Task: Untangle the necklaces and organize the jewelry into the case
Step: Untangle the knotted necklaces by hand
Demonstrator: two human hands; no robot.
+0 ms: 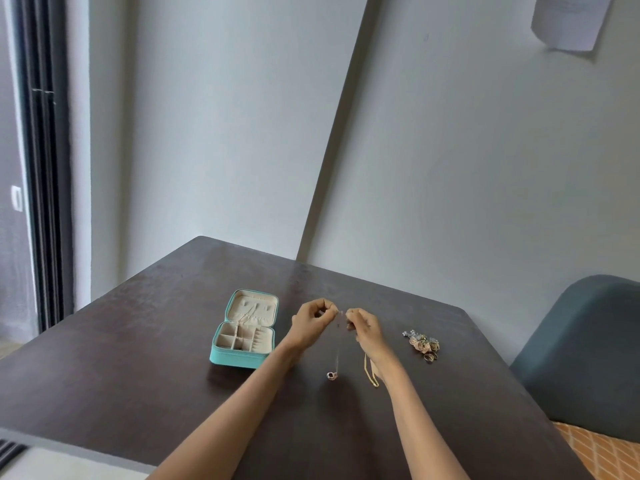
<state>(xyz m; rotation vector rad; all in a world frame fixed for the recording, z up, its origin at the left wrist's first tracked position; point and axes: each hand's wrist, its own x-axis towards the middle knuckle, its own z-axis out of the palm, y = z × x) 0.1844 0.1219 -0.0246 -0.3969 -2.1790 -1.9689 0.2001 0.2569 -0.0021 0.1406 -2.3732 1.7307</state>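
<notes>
My left hand (311, 323) and my right hand (365, 329) are raised close together above the dark table (138, 358), each pinching the top of a thin silver necklace (336, 355). Its chain hangs down to a small round pendant (331, 375) near the tabletop. A gold chain (370, 374) lies on the table under my right wrist. The open teal jewelry case (244, 329), with cream compartments, lies left of my hands. A pile of rings and other jewelry (424, 344) lies to the right.
The table stands in a corner against grey walls. A grey chair back (588, 355) rises past the table's right edge. A dark door frame (45, 168) is at far left, and a paper sheet (568, 19) hangs on the wall at top right.
</notes>
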